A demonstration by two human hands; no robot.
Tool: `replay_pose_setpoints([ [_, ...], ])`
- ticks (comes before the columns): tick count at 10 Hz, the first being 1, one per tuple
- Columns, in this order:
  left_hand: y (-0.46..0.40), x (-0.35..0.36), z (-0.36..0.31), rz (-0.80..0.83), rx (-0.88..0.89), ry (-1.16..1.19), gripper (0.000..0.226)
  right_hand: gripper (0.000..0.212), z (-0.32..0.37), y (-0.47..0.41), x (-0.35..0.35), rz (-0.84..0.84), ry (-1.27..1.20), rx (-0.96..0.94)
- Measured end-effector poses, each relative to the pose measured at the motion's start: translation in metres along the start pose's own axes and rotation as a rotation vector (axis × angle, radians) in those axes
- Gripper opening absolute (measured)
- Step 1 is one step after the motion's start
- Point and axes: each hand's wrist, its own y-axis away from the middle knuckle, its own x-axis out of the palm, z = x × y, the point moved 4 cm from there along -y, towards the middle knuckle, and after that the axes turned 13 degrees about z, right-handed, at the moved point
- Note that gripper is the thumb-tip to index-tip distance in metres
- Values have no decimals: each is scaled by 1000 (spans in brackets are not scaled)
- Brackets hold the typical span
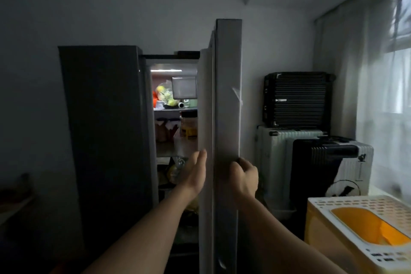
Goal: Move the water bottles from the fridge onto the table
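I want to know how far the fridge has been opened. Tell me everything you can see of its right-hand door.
The right-hand door is a tall grey panel, smooth and metallic-looking, swung out so its edge faces the camera. A paler inner lining runs along its left side. The gap shows lit shelves of food. The right hand wraps the door's outer edge in a closed grip; the left hand lies against the inner lining, fingers extended. The left-hand door stays shut.
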Motion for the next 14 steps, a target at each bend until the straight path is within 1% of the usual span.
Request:
replay_pose_setpoints([
  [1, -5, -27, 13, -57, -2, -51, 62, 37, -13, 7, 44, 111, -80, -99],
  [2, -10, -62, 26, -75, 23, -239, 79, 51, -21, 12, 105, 342, 104, -288],
  [3, -31, -104, 43, -106, 14, -545, 80, 67, -24, 10, 170, 526, 514, -488],
  [4, -72, -152, 62, -121, -10, -687, 78, 95, -32, -15, 226, 553, 901, -575],
  [5, -117, -192, 84, -89, -29, -803, 87, 107, -40, -59, 270, 551, 1044, -507],
  [6, -162, -225, 105, -96, 37, -1148, 94, 104, -48, -98, 304, 547, 1093, -447],
  [7, -199, -246, 126, -141, 160, -1480, 87, 105, -63, -128, 324, 511, 1198, -405],
  [8, -224, -258, 145, -192, 183, -1472, 81, 114, -77, -146, 337, 490, 1287, -345],
  [10, -239, -265, 163, -223, 260, -1447, 77, 114, -94, -159, 343, 464, 1330, -351],
  [11, -238, -262, 161, -219, 222, -1424, 76, 114, -98, -162, 343, 492, 1341, -342],
  [12, -234, -260, 152, -184, 170, -1355, 74, 112, -93, -165, 343, 511, 1297, -329],
  [13, -219, -253, 140, -106, 93, -1136, 70, 112, -91, -155, 343, 517, 1255, -355],
  [14, -203, -243, 130, -90, -68, -706, 68, 110, -74, -154, 335, 545, 1146, -395],
])
